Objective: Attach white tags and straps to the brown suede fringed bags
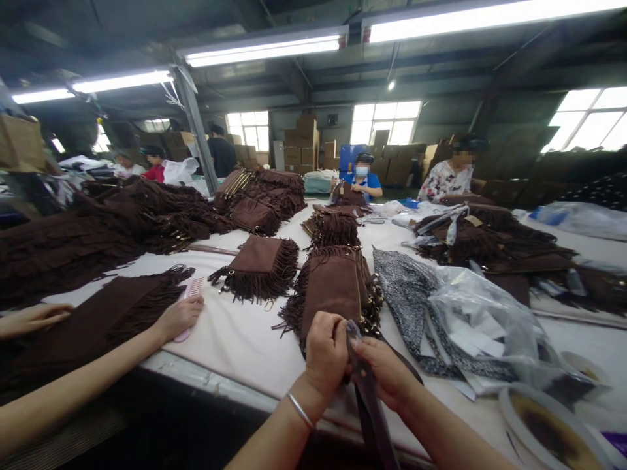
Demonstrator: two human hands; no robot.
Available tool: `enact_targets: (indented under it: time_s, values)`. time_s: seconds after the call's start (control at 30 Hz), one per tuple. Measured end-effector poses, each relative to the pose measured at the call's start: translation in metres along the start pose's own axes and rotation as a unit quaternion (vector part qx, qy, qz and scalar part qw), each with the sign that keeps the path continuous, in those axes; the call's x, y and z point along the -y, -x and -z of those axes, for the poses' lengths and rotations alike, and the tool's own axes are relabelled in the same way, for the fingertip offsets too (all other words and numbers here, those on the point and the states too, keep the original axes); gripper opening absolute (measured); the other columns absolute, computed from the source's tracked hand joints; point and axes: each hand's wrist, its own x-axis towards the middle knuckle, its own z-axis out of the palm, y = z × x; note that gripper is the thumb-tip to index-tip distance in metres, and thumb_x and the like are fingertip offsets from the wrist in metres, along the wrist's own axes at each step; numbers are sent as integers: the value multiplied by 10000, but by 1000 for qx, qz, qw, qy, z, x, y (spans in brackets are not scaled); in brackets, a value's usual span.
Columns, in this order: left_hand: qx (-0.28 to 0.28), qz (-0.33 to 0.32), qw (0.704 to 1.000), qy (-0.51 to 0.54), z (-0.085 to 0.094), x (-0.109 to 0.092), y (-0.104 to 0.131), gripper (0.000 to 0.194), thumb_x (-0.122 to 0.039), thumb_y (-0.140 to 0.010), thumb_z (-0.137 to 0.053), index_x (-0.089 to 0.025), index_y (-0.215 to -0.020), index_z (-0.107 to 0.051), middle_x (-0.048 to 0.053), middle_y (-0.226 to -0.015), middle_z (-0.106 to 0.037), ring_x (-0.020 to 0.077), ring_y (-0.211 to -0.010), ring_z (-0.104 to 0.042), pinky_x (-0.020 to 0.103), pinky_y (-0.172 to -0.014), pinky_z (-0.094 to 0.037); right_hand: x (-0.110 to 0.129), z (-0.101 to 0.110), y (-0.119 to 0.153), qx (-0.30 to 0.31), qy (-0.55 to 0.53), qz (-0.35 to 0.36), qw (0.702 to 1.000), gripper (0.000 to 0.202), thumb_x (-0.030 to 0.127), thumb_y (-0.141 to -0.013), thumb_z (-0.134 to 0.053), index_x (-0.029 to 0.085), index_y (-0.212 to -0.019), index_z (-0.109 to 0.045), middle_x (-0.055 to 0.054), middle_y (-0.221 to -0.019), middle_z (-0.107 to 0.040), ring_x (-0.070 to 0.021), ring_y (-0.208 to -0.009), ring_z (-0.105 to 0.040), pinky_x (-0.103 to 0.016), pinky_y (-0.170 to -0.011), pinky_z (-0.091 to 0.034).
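Note:
My left hand is closed, with a bracelet on its wrist, and grips the upper part of a dark brown strap. On the strap's other side, the fingers of my right hand pinch it close to a shiny end piece too small to make out. The strap's lower end hangs down past the table edge toward me. Just beyond my hands lies a stack of brown fringed bags with gold-coloured zips and hardware. One more fringed bag lies flat to its left, with a small metal ring in front of it.
At left, a co-worker's hand holds a pink comb beside a fringed brown piece. Right of me are a clear plastic bag, speckled cloth and a round tub. Bag piles and several co-workers are farther back.

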Motion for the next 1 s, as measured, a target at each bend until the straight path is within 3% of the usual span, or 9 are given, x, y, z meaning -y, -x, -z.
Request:
enact_targets:
  time_s: [0.07, 0.17, 0.27, 0.37, 0.5, 0.73, 0.83, 0.9, 1.0]
  values:
    - [12, 120, 988, 94, 0, 4, 21, 195, -382, -909, -545, -189, -886, -565, 27, -806, -597, 168, -766, -594, 294, -730, -480, 4, -5, -4, -35, -40, 4, 999, 278, 314, -709, -786, 154, -796, -577, 14, -598, -626, -99, -460, -565, -182, -423, -406]
    - [107, 284, 924, 233, -1, 7, 56, 370, -521, -835, -617, -169, -922, -548, 30, -796, -619, 165, -717, -613, 271, -634, -482, 9, -13, -8, -61, -89, 1, 994, 182, 194, -722, -729, 161, -804, -569, 15, -618, -627, -97, -458, -553, -185, -409, -419]
    - [196, 357, 854, 323, 1, 2, 75, 500, -603, -768, -653, -142, -939, -567, 49, -793, -646, 150, -662, -606, 249, -578, -454, 13, -21, -13, -64, -118, -9, 991, 96, 161, -758, -650, 157, -800, -564, 7, -639, -627, -97, -462, -547, -205, -427, -453]
    - [228, 378, 823, 358, 6, -5, 74, 528, -636, -772, -623, -143, -948, -556, 29, -662, -640, 137, -548, -579, 235, -512, -418, 20, -27, -20, -64, -151, -12, 986, 46, 155, -787, -578, 165, -771, -536, 20, -603, -590, -73, -419, -485, -181, -396, -411]
    - [264, 375, 831, 313, 16, -6, 63, 450, -595, -800, -597, -178, -957, -529, -36, -500, -557, 130, -415, -510, 235, -435, -404, 30, -29, -27, -69, -182, -1, 981, 124, 212, -825, -557, 201, -738, -468, 47, -555, -548, -50, -356, -367, -144, -334, -272]
    - [317, 402, 782, 357, 31, -6, 51, 436, -576, -751, -663, -207, -897, -484, -68, -658, -503, 25, -388, -291, 164, -360, -231, 28, -28, -36, -95, -187, 11, 978, 201, 281, -863, -563, 218, -730, -426, 58, -524, -539, -42, -322, -307, -137, -322, -203]
    - [325, 438, 740, 394, 33, -7, 48, 532, -721, -801, -496, -224, -993, -499, -116, -568, -350, 30, -377, -175, 166, -365, -156, 26, -24, -36, -86, -175, 8, 981, 222, 327, -868, -582, 211, -730, -453, 41, -543, -558, -57, -355, -379, -154, -348, -282]
    - [310, 444, 748, 384, 34, -5, 47, 590, -758, -811, -421, -215, -1015, -527, -125, -528, -301, 38, -368, -167, 171, -368, -170, 25, -14, -32, -73, -139, 18, 987, 246, 392, -848, -629, 203, -750, -507, 18, -583, -591, -98, -436, -496, -199, -412, -397]
    - [289, 433, 769, 371, 33, -2, 45, 573, -733, -785, -501, -184, -938, -560, -109, -511, -354, 54, -376, -296, 189, -396, -271, 25, 12, -18, -81, 106, 118, 984, 313, 497, -818, -659, 187, -821, -617, -27, -676, -641, -192, -619, -614, -317, -578, -509]
